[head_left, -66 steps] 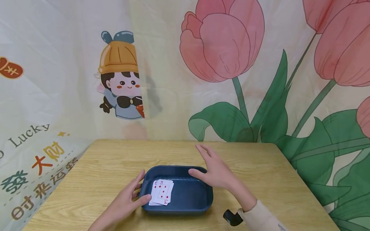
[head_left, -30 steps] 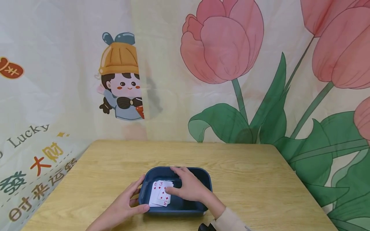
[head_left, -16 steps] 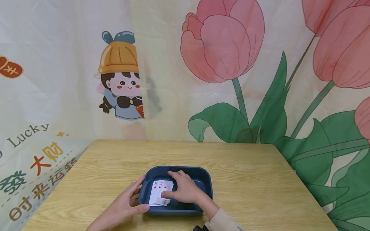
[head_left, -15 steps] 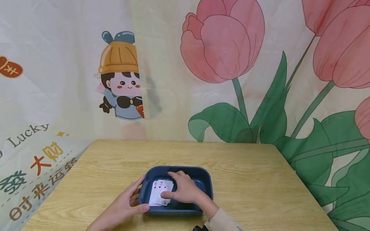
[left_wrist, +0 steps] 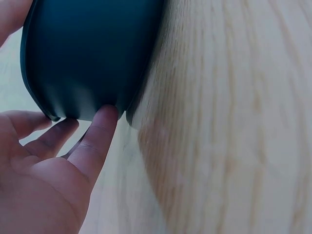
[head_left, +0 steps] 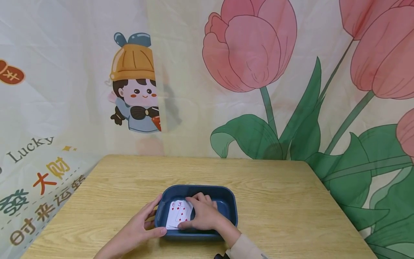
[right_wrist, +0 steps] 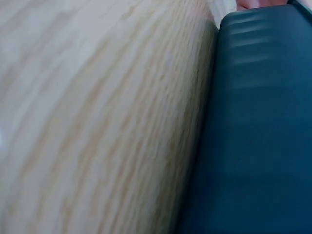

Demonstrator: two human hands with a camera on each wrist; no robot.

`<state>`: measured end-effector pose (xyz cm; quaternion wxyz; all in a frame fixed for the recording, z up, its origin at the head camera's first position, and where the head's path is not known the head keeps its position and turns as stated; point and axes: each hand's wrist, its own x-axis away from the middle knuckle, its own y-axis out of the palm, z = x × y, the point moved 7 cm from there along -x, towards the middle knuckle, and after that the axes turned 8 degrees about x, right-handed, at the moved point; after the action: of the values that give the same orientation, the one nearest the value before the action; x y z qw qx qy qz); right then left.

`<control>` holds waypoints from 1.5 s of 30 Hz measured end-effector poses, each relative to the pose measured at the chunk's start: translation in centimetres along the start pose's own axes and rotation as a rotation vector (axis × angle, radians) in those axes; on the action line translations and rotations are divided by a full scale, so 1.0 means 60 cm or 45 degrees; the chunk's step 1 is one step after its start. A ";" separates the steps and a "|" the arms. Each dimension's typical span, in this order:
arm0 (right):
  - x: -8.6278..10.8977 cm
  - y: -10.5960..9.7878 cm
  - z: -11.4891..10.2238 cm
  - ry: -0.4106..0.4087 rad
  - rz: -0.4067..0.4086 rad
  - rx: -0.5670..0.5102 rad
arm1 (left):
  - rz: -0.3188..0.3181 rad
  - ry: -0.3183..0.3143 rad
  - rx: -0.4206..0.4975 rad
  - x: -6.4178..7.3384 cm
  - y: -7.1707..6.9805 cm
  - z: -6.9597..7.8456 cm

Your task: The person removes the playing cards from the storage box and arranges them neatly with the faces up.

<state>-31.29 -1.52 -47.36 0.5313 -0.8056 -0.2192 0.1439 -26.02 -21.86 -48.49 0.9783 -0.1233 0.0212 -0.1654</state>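
Observation:
A dark blue rectangular tray [head_left: 207, 235] stands on the wooden table. Several playing cards [head_left: 176, 212] lie face up in its left part, a three of diamonds on top. My left hand [head_left: 139, 228] holds the tray's left end, thumb at the near corner. Its fingers press the outer wall, as the left wrist view shows with the left hand [left_wrist: 53, 170] against the tray [left_wrist: 92, 53]. My right hand [head_left: 207, 216] reaches inside and pinches the cards' right side, thumb at the near corner and index finger at the far one. The right wrist view shows only the tray's outer wall [right_wrist: 258, 122].
The wooden table [head_left: 275, 201] extends on all sides of the tray. Behind it hangs a cloth backdrop [head_left: 184, 90] with tulips and a cartoon figure. A black object [head_left: 221, 256] sits at the right sleeve [head_left: 247, 248].
My right hand has come from above the tray's right end, leftward and down onto the cards, its thumb and fingers closing on them. My left hand stays at the tray, its thumb slightly lower.

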 end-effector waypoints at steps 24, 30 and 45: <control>-0.005 -0.007 0.014 -0.035 -0.055 0.087 | 0.004 -0.064 0.012 -0.003 -0.002 0.003; -0.006 -0.007 0.012 -0.033 -0.060 0.083 | 0.027 -0.063 -0.028 -0.002 -0.002 0.004; -0.003 -0.025 0.024 -0.090 -0.073 0.060 | 0.051 -0.056 -0.038 -0.001 -0.002 0.007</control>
<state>-32.39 0.05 -46.55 0.5461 -0.7806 -0.2572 0.1622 -26.05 -21.85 -48.03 0.9796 -0.1412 0.0045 -0.1429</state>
